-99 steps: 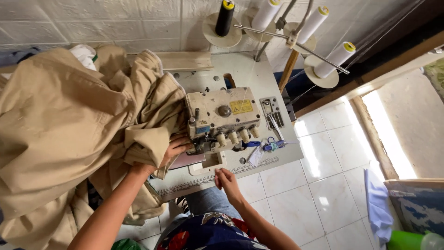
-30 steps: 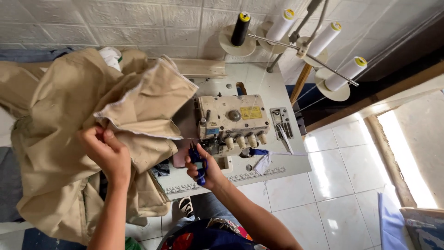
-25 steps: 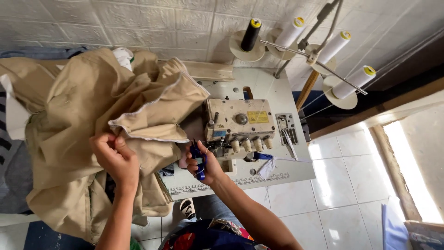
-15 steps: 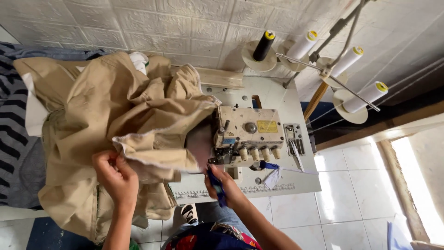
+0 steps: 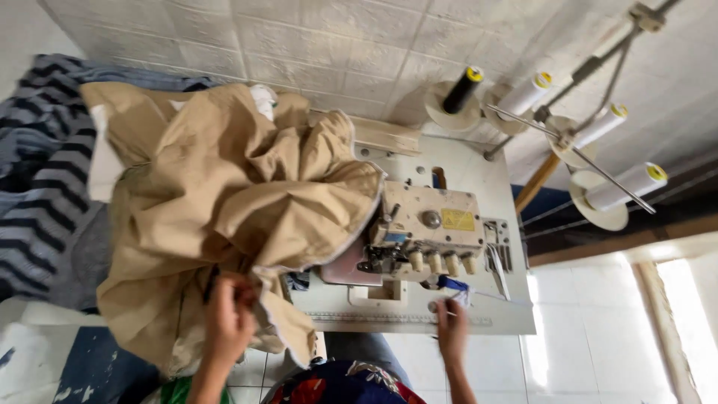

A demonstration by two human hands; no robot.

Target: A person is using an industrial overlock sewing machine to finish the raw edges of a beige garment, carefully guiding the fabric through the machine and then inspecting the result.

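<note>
**Tan garment pulled clear of the overlock machine**

The left hand (image 5: 228, 318) is clenched on a bunched edge of the tan garment (image 5: 224, 202), which half a second ago sat closer to the needle; the fabric now heaps above and left of that grip. The right hand (image 5: 452, 329) has left the presser area and rests at the white table (image 5: 479, 314) edge, fingers curled (whether around anything, I cannot tell). Right of the grip stands the beige overlock machine (image 5: 426, 228); behind, thread cones (image 5: 523, 93), block wall, striped cloth (image 5: 37, 179).

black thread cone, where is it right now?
Head view, top centre-right: the black thread cone stands on the thread stand behind the sewing machine, left of three white cones.
</note>
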